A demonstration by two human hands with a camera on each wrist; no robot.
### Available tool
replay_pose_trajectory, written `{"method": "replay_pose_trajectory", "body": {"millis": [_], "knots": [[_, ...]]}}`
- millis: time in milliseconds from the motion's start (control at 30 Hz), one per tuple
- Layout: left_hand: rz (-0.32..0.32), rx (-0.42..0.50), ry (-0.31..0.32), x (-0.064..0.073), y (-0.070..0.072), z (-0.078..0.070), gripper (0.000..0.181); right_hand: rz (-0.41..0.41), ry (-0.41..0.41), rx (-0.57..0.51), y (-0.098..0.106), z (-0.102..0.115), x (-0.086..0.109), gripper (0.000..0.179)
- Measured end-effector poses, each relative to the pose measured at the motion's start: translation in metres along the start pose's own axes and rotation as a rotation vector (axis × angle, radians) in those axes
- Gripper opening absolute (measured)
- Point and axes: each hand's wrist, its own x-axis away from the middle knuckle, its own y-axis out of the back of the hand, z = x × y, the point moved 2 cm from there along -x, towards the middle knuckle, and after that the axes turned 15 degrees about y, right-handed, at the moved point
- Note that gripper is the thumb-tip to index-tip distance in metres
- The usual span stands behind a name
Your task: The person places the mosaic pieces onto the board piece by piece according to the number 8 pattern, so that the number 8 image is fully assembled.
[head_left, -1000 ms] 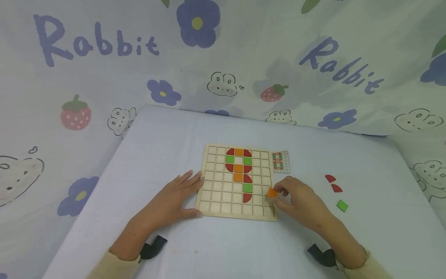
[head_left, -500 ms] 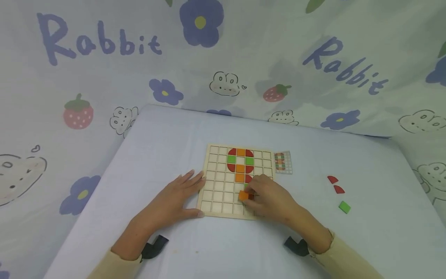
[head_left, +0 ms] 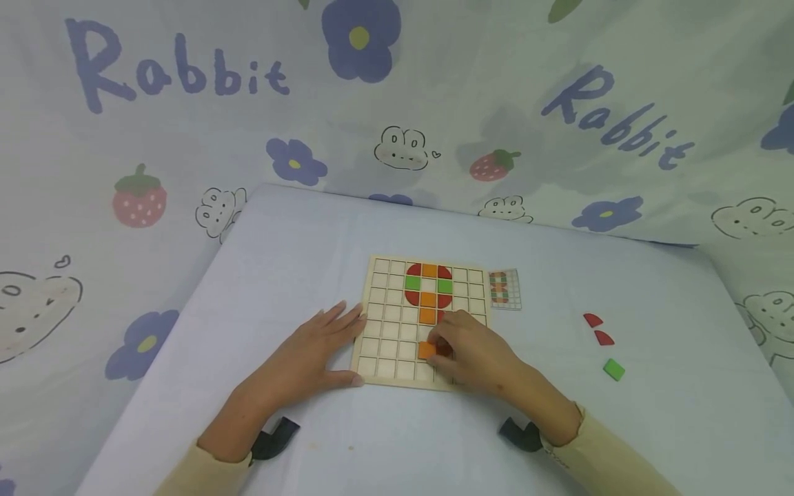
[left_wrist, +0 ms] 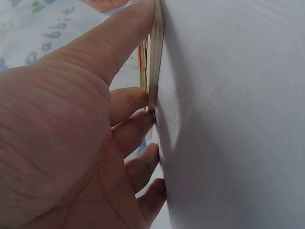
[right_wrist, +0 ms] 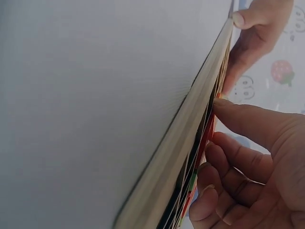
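My right hand [head_left: 477, 353] pinches an orange square tile [head_left: 426, 350] between thumb and fingers, at a cell in the lower middle of the wooden grid board [head_left: 386, 331]. The right wrist view shows the thumb and fingertips close at the board's surface. My left hand [head_left: 315, 351] lies along the board's left edge, fingers extended, with the thumb at the near left corner. Set in the upper cells are red quarter-round tiles [head_left: 412, 299], green square tiles [head_left: 413, 283] and orange square tiles [head_left: 428, 299]. My right hand covers some tiles lower down.
A small pattern card [head_left: 505, 289] lies against the board's right side. Two loose red quarter-round tiles [head_left: 604, 337] and a loose green square tile [head_left: 614, 369] are farther right on the white cloth [head_left: 298, 241]. A printed curtain [head_left: 217, 138] stands behind the table.
My right hand has carried the orange square tile leftward from the board's right edge to a cell in the lower middle. My left hand has stayed at the left edge.
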Motion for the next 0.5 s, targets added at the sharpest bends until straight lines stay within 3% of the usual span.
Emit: {"method": "replay_pose_trajectory", "body": {"millis": [500], "knots": [[0.001, 0.004, 0.009, -0.0001, -0.0015, 0.0011, 0.097, -0.034, 0.020, 0.011, 0.0020, -0.0031, 0.0084, 0.021]]}}
